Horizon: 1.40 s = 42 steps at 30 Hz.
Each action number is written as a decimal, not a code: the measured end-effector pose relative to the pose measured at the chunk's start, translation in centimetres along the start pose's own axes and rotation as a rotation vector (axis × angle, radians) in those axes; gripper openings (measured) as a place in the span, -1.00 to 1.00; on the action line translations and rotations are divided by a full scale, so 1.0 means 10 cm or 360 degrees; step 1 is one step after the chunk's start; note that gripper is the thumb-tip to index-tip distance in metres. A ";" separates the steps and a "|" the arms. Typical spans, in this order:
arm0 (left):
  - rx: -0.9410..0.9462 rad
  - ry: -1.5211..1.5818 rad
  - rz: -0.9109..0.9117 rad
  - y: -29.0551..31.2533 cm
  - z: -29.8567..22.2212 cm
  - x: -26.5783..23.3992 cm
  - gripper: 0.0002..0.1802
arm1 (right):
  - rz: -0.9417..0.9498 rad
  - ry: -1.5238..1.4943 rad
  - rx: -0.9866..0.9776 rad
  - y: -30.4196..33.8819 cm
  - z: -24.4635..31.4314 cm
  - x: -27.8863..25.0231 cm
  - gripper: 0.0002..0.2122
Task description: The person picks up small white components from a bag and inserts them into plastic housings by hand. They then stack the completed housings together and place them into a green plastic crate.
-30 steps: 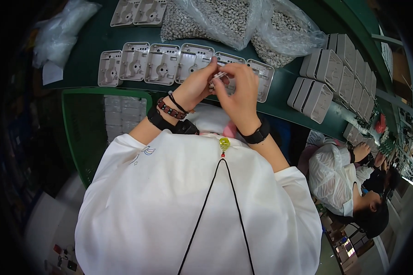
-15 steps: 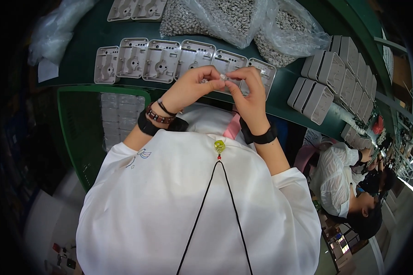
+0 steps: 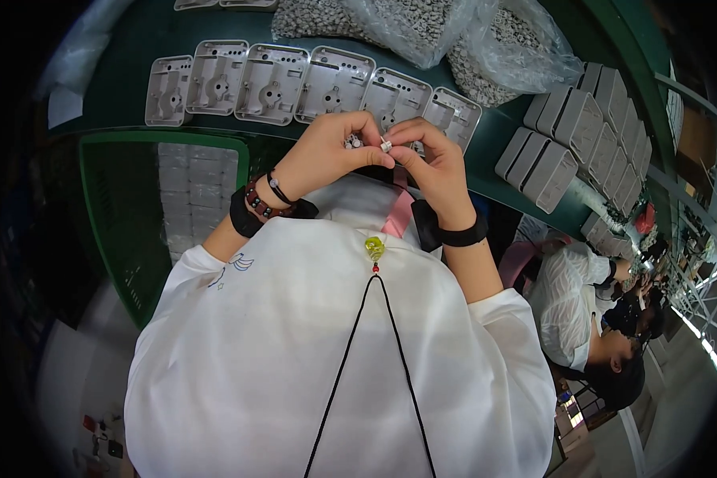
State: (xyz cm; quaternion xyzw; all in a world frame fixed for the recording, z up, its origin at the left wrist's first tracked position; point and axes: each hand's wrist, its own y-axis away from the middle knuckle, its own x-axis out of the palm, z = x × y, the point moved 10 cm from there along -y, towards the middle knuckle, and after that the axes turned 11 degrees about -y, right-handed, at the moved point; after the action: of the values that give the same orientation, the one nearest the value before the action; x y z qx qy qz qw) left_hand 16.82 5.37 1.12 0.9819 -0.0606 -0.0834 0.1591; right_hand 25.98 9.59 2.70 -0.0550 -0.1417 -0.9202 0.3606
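Note:
My left hand (image 3: 334,148) is closed around several small whitish plastic parts (image 3: 353,142), which show between its curled fingers. A single small white plastic part (image 3: 386,146) sits between the fingertips of both hands. My right hand (image 3: 436,166) pinches that part from the right side, thumb and forefinger pressed on it. Just beyond my hands stands a row of grey plastic housings (image 3: 272,84), open side up, with round bosses and holes inside. My fingers partly cover the lower edges of the housings on the right of the row.
Clear plastic bags (image 3: 526,56) of small whitish parts lie at the back of the green table (image 3: 127,92). Grey housings (image 3: 550,177) are stacked at the right. A green-rimmed crate (image 3: 103,207) with wrapped packs stands at the left. Another person (image 3: 573,299) sits at the right.
My hands have shifted slightly, and the small white part between my fingertips shows more plainly. The housings and bags appear higher in the picture.

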 end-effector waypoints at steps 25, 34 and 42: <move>-0.0428 0.0467 -0.0587 0.47 0.62 -0.67 -0.69 | 0.0397 0.2484 -0.0776 -0.78 -0.55 -0.28 -0.90; -0.0495 0.0875 -0.0144 0.39 0.43 -0.27 -0.73 | -0.0071 0.1292 -0.0571 -0.34 0.19 0.06 -0.81; -0.0351 0.0751 -0.0035 0.35 0.27 -0.20 -0.71 | 0.0119 0.0888 -0.0603 -0.20 0.28 0.59 -0.81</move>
State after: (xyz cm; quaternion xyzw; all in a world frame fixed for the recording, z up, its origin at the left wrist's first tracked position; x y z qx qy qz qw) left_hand 14.06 1.60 0.04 0.9514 -0.0016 0.1401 0.2741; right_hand 20.27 7.96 6.13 0.1277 0.1381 -0.8960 0.4023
